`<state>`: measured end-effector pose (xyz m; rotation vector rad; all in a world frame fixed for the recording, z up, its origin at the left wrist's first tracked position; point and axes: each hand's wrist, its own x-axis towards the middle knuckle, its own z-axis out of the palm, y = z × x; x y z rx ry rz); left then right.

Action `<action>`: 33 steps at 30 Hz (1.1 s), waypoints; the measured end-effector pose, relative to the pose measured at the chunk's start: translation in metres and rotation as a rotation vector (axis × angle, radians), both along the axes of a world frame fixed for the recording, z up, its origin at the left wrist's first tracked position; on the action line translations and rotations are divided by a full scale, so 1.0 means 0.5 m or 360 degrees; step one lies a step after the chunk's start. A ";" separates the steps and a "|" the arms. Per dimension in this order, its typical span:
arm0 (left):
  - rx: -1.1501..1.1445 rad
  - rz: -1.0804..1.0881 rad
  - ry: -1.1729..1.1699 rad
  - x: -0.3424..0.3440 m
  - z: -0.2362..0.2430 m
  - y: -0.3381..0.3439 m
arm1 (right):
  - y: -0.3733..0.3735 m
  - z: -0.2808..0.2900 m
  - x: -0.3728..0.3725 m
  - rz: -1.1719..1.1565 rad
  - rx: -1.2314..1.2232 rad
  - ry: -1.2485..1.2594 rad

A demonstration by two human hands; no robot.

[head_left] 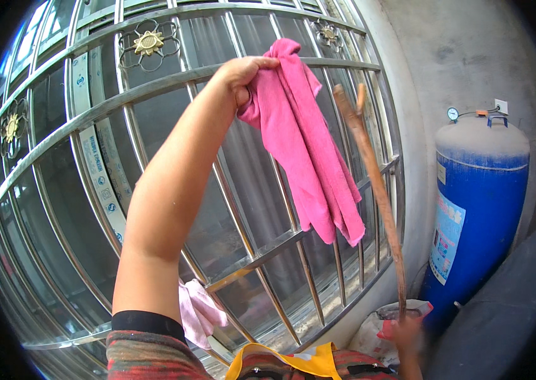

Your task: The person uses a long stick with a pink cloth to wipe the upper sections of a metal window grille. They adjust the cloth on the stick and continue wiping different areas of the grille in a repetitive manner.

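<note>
My left hand [246, 75] is raised in front of a metal window grille, its fingers closed on a bright pink cloth [306, 152]. The cloth hangs down in long folds from that grip, with a bunched end sticking up above the fingers. At the lower right, my right hand [408, 339] is smeared by motion and wrapped round the lower end of a wooden stick [377, 180]. The stick leans up and to the left, and its forked top stands just right of the cloth, apart from it.
The barred grille [154, 95] with gold flower ornaments fills the left and middle. A pale pink cloth [199, 313] hangs low on it. At the right stands a blue tank [483, 202] with a gauge, by a grey wall. A white and red sack [375, 329] lies below.
</note>
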<state>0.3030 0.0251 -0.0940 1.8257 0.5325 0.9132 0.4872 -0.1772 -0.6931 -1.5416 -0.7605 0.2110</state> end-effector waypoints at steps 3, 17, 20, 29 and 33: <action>-0.0003 -0.0046 0.0095 -0.005 0.031 -0.006 | 0.006 -0.019 0.002 -0.0077 -0.0072 -0.0150; 0.0671 0.0378 0.0274 -0.014 0.017 -0.023 | 0.005 -0.079 -0.014 -0.0037 0.0292 -0.0588; 0.0676 0.0303 0.0345 -0.039 0.014 -0.027 | 0.012 -0.108 -0.016 0.0095 0.0354 -0.0321; 0.0568 0.0183 0.0335 -0.087 0.012 -0.017 | -0.010 -0.126 -0.026 0.0161 0.0253 -0.0401; 0.0562 0.0156 0.0316 -0.096 0.020 -0.026 | -0.006 -0.107 -0.033 0.0005 0.0218 -0.0707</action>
